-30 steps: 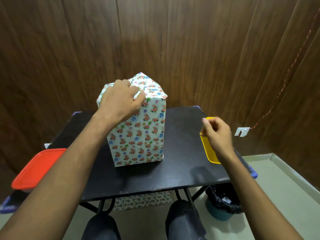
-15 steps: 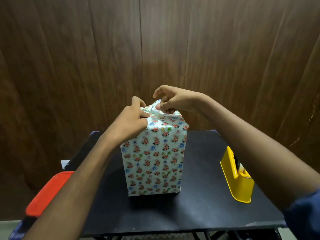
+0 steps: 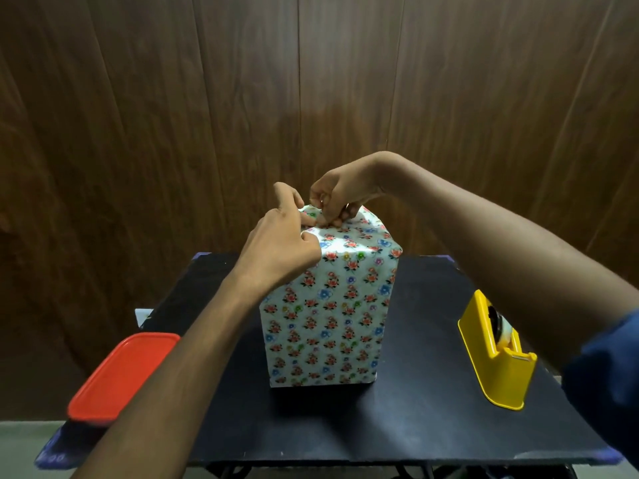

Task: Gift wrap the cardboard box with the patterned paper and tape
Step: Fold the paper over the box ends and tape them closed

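While a wood-panelled wall (image 3: 207, 115) rises behind it, the black table (image 3: 415, 409) carries the paper-wrapped box (image 3: 328, 323) at its middle; left of the box a red-lidded container (image 3: 121, 375), contents hidden; right, a yellow tape dispenser (image 3: 494, 357); left hand (image 3: 280, 247) and right hand (image 3: 339, 195) pinch the box's top folds.

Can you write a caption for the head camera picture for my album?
Both hands, left and right, pinch the paper on top of the box; tape dispenser waits nearby.

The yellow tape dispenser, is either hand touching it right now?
No. The yellow tape dispenser stands alone on the table, while both hands work at the top of the wrapped box.
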